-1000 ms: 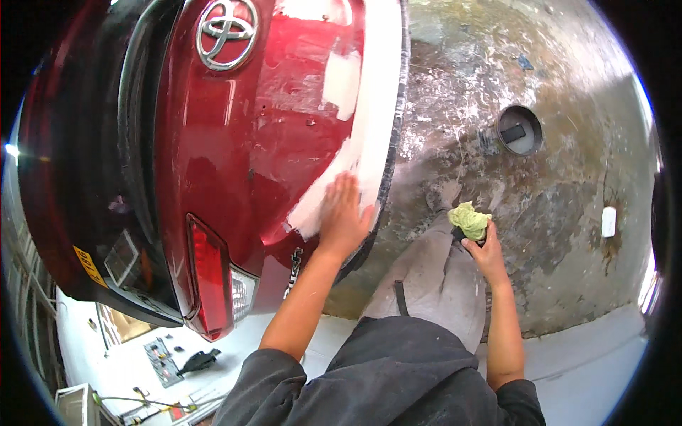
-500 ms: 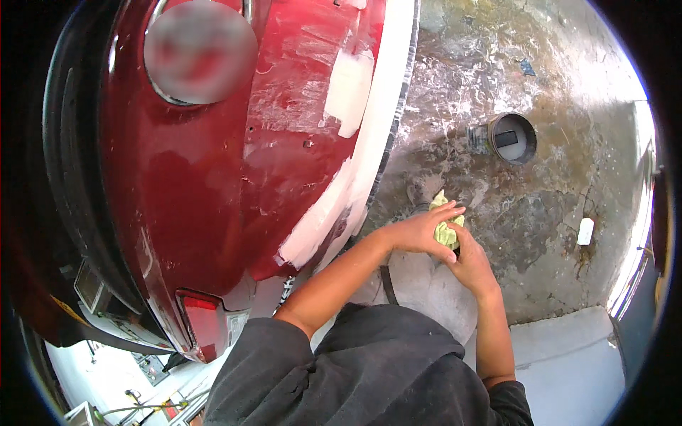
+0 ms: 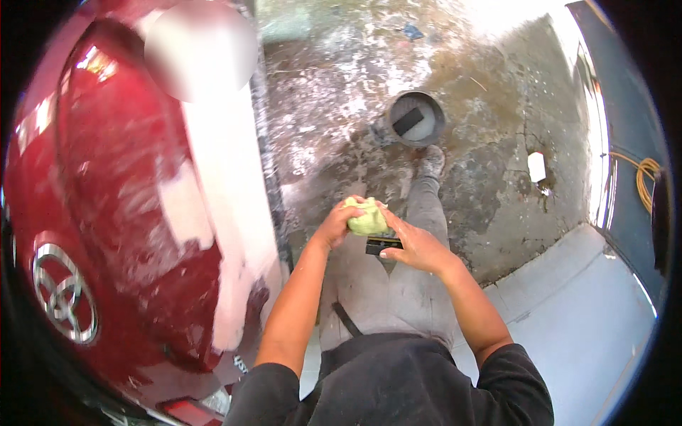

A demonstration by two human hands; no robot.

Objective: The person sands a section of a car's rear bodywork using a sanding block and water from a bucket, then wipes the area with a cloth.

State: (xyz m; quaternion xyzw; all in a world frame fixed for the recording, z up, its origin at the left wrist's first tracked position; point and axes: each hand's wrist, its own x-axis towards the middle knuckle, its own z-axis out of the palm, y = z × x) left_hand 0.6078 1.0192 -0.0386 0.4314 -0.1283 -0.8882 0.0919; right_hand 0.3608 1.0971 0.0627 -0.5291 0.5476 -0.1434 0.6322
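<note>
In front of my lap, my left hand is closed round a crumpled yellow-green cloth. My right hand grips a small dark rectangular block with a yellowish edge, its thumb lying along the block. The right fingertips reach up to the cloth, so both hands meet there. To the left stands a red car panel with a pale filler patch and a whitish lower strip. What the fingers cover of the block is hidden.
A grey bucket with cloudy liquid and a dark block stands on the stained concrete floor, just beyond my foot. Farther right are a white object, a pale ledge and a coiled orange hose.
My view has turned, and the car and bucket now sit farther left. One foot has come forward beside the bucket. My hands have drawn slightly apart, and the dark block now shows.
</note>
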